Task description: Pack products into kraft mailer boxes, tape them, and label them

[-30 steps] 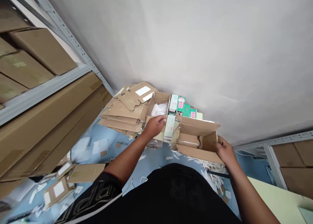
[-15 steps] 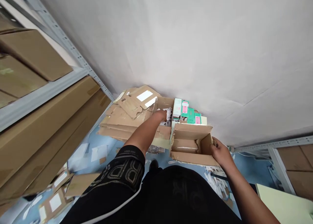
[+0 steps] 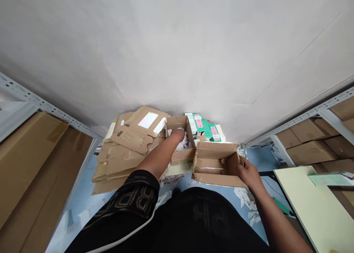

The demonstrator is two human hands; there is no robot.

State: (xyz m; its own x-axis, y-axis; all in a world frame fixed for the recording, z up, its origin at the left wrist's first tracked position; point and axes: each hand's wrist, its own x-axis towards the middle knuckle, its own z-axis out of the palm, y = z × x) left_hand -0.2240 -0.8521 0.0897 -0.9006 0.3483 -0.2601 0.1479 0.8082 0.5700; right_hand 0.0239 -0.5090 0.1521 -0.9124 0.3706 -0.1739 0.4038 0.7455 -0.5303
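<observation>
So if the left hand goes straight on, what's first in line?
Likely the white filler inside the open box the left hand dips into; it's partly hidden, so depth is unclear.

Middle boxes (image 3: 212, 149): plain brown. Paper (image 3: 186, 146) inside one: white. Flattened cardboard (image 3: 132, 139): brown, white labels (image 3: 148, 120). Small cartons (image 3: 204, 127): green, pink patches (image 3: 214, 132). Sleeve (image 3: 129, 199): black, tan outlined letters. Cable (image 3: 129, 230): white. Floor (image 3: 261, 160): blue. Wall (image 3: 177, 54): light grey. Worktop (image 3: 315, 201) at right: pale yellow. Shelf frame (image 3: 27, 94): grey-white.
</observation>
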